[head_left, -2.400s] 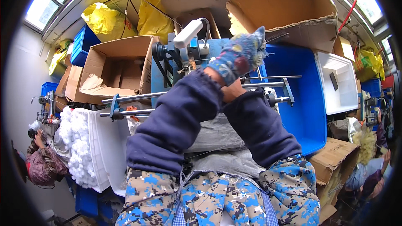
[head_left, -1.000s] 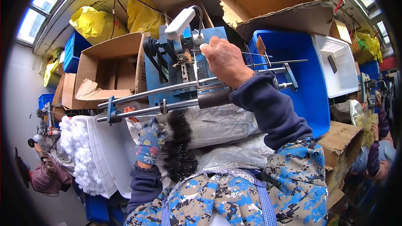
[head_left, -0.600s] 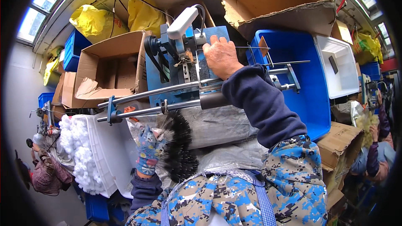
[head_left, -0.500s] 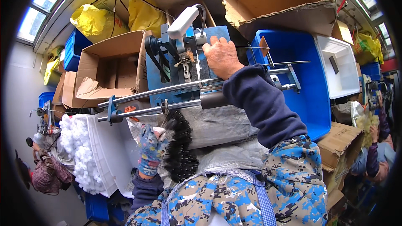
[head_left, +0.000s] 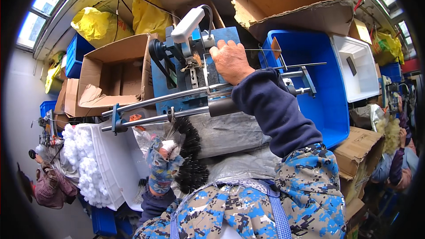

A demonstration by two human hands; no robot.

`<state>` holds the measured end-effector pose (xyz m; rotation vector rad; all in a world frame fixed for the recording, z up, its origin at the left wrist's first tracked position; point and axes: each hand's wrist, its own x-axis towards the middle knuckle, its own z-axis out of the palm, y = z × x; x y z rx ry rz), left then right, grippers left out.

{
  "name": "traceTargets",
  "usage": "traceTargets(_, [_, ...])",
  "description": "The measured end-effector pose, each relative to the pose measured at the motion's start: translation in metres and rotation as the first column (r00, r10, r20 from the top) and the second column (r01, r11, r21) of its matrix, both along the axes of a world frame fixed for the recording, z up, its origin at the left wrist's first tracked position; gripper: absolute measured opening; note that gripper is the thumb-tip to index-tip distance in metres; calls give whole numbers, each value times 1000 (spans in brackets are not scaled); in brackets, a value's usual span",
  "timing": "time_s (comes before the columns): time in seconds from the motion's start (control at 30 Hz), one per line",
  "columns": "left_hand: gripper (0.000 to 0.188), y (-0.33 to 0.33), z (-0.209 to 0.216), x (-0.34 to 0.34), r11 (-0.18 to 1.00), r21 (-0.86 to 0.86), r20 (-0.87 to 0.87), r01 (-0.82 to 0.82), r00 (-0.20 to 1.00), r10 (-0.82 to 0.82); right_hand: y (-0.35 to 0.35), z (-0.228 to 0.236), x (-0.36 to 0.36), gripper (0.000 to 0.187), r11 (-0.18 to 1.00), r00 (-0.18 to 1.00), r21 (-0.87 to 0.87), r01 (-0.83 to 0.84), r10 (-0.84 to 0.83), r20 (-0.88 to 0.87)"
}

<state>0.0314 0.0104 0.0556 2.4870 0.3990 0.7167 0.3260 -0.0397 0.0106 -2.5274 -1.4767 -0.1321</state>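
Observation:
My left hand (head_left: 164,161), in a blue patterned glove with bare fingertips, is closed around the side of a bundle of black-bristled brushes (head_left: 192,159). The bristles fan out to the right, below two steel rails (head_left: 152,121). My right hand (head_left: 232,61), ungloved, rests with curled fingers on the blue bench machine (head_left: 177,102). What lies under its fingers is hidden. A thin straight rod (head_left: 257,50) shows beyond its far right side. Just left of the hand stand a bent metal frame (head_left: 206,71) and a small metal clamp (head_left: 193,75).
An open carton (head_left: 113,79) sits left of the machine, and a white tub (head_left: 110,163) with fluffy white pieces stands nearer. To the right are a blue bin (head_left: 323,106) and a white tray (head_left: 356,68). A larger carton (head_left: 292,0) stands behind. Co-workers sit at both sides.
The view has shifted slightly. My left hand has turned a little against the black brushes. My right hand stays on the machine, almost unchanged.

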Motion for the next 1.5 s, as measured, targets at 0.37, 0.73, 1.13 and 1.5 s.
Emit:
traceTargets(0.37, [27,0,-1,5,997,15,-15,75,997,-75,-3,-3,10,19,998,997,25,59,-57,-45])
traceTargets(0.73, [25,-6,6,14,997,-26,7,77,997,-77,-46,13,-14,55,994,987,-66,81,-89,-133])
traceTargets(1.13, [22,1,-7,-6,998,62,3,8,1000,-8,14,-1,-61,58,994,992,103,32,-19,-125])
traceTargets(1.5, [19,6,-18,-16,988,-56,-45,-144,989,142,-54,19,3,41,1000,999,7,0,1,-32])
